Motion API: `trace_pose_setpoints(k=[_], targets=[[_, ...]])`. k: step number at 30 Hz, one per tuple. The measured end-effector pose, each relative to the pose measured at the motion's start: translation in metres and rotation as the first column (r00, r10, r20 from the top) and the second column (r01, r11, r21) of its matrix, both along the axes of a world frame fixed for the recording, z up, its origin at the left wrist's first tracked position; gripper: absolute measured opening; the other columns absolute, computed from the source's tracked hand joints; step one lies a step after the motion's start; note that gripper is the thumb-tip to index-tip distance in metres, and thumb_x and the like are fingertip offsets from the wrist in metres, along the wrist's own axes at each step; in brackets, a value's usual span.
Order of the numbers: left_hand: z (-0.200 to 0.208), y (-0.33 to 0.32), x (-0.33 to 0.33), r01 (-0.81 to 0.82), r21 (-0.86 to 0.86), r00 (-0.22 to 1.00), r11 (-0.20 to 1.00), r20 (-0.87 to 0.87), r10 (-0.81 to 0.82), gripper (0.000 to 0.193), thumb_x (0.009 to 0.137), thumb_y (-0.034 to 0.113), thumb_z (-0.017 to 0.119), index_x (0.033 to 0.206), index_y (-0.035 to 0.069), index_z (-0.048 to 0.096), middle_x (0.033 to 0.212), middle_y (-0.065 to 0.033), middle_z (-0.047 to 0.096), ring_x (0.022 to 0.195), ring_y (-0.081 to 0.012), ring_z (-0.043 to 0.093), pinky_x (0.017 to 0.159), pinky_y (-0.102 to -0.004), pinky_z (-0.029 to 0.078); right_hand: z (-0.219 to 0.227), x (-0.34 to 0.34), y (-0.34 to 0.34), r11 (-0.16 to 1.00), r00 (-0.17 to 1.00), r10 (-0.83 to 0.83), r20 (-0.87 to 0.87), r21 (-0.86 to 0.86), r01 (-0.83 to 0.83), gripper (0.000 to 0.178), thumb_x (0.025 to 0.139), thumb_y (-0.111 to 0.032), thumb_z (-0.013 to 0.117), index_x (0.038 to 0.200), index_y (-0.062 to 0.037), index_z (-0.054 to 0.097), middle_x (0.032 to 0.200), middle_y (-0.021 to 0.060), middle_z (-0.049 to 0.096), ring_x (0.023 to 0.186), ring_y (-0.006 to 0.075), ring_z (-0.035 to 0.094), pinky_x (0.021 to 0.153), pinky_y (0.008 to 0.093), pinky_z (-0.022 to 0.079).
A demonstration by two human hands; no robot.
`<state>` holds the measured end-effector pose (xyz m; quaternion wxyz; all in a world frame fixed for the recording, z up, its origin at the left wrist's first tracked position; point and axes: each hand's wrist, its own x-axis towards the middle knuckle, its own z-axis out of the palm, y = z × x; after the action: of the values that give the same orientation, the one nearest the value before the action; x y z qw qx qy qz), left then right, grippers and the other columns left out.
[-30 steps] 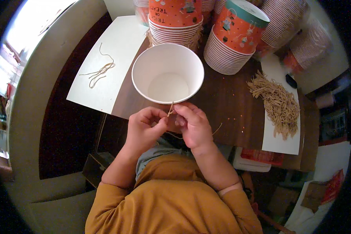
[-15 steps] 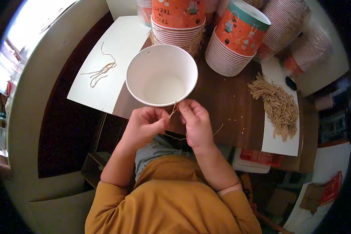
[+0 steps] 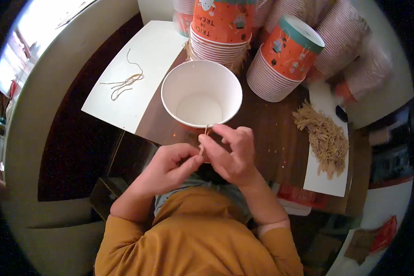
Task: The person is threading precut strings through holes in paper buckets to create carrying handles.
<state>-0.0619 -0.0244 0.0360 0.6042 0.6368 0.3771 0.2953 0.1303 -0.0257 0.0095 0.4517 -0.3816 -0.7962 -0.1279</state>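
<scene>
A white-lined paper bucket (image 3: 202, 94), orange outside, stands at the table's near edge with its mouth facing me. A thin tan cord (image 3: 207, 130) comes from its near rim down between my hands. My left hand (image 3: 172, 168) pinches the cord between thumb and forefinger, just below the bucket. Higher up and closer to the rim, my right hand (image 3: 232, 152) has its thumb and fingers closed on the same cord. Part of the cord is hidden behind the fingers.
Nested stacks of orange and white buckets (image 3: 280, 64) rise at the back. Loose cords (image 3: 126, 83) lie on a white sheet (image 3: 119, 108) at left. A heap of cut tan cords (image 3: 324, 138) covers another white sheet at right. Small bits dot the brown table (image 3: 273, 124).
My left hand has moved down, away from the rim, with the cord. The right hand has shifted its hold and turned. The bucket appears slightly lower and farther right as the view shifts.
</scene>
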Motion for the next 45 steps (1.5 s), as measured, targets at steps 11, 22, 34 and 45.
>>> trace_pose_setpoints(k=[11, 22, 34, 45], targets=[[0.028, -0.006, 0.005, 0.360, 0.373, 0.923, 0.855, -0.006, -0.385, 0.010, 0.088, 0.007, 0.058, 0.089, -0.001, 0.064, 0.078, -0.0132, 0.064, 0.070, -0.0245, 0.063, 0.064, -0.0314, 0.049, -0.005, 0.018, 0.017, 0.995, 0.992, 0.095, -0.082, 0.050, -0.091, 0.025, 0.067, -0.004, 0.071, 0.091, -0.0092, 0.066, 0.092, 0.0058, 0.062, 0.070, 0.0222, 0.054, 0.062, 0.0346, 0.042], [0.062, 0.031, -0.050, 0.411, 0.089, 0.911, 0.907, -0.024, -0.411, 0.020, 0.092, 0.014, 0.057, 0.098, -0.004, 0.065, 0.087, -0.0067, 0.067, 0.082, -0.0104, 0.060, 0.075, -0.0254, 0.049, 0.056, 0.114, 0.009, 0.669, 0.953, 0.210, -0.218, -0.679, -0.303, 0.022, 0.068, 0.004, 0.067, 0.089, -0.0026, 0.063, 0.105, 0.0145, 0.063, 0.094, 0.0270, 0.063, 0.080, 0.0329, 0.051], [0.085, 0.048, 0.012, 0.334, 0.178, 0.940, 0.926, -0.134, -0.313, 0.023, 0.092, 0.019, 0.056, 0.087, -0.002, 0.064, 0.071, -0.0015, 0.061, 0.065, -0.0049, 0.052, 0.057, -0.0232, 0.044, 0.109, 0.045, 0.004, 0.286, 0.790, -0.030, -0.612, -0.763, -0.580, 0.016, 0.092, -0.013, 0.058, 0.098, 0.0003, 0.063, 0.084, 0.0001, 0.064, 0.082, 0.0056, 0.058, 0.074, 0.0224, 0.047], [0.039, 0.052, 0.018, 0.043, 0.248, 0.999, 0.968, -0.005, -0.043, 0.023, 0.092, 0.019, 0.057, 0.087, -0.001, 0.066, 0.070, -0.0004, 0.059, 0.064, -0.0065, 0.052, 0.057, -0.0222, 0.043, 0.078, 0.077, 0.036, 0.720, 0.814, -0.228, -0.535, -0.655, -0.229, 0.018, 0.092, -0.019, 0.056, 0.088, -0.0023, 0.059, 0.071, -0.0024, 0.057, 0.062, 0.0059, 0.049, 0.056, 0.0211, 0.041]])
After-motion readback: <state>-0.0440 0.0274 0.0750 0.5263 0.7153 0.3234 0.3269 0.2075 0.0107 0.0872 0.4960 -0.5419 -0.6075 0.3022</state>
